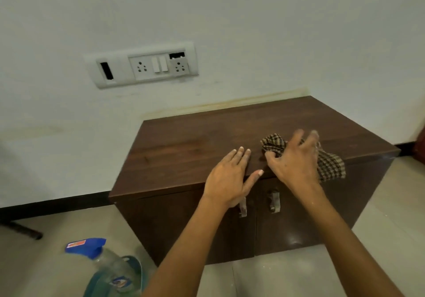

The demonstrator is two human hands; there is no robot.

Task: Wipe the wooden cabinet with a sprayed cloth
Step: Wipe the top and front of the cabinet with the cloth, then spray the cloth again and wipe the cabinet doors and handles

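Note:
A low dark wooden cabinet stands against the white wall, with two doors and metal handles on its front. A brown checked cloth lies crumpled on the top near the front right edge, one end hanging over. My right hand rests on the cloth, thumb pinching a fold while the fingers are spread and blurred. My left hand lies flat on the cabinet's front edge, fingers together, holding nothing.
A spray bottle with a blue trigger head stands on the tiled floor at the lower left. A white socket and switch panel is on the wall above. A dark bar lies on the floor at far left.

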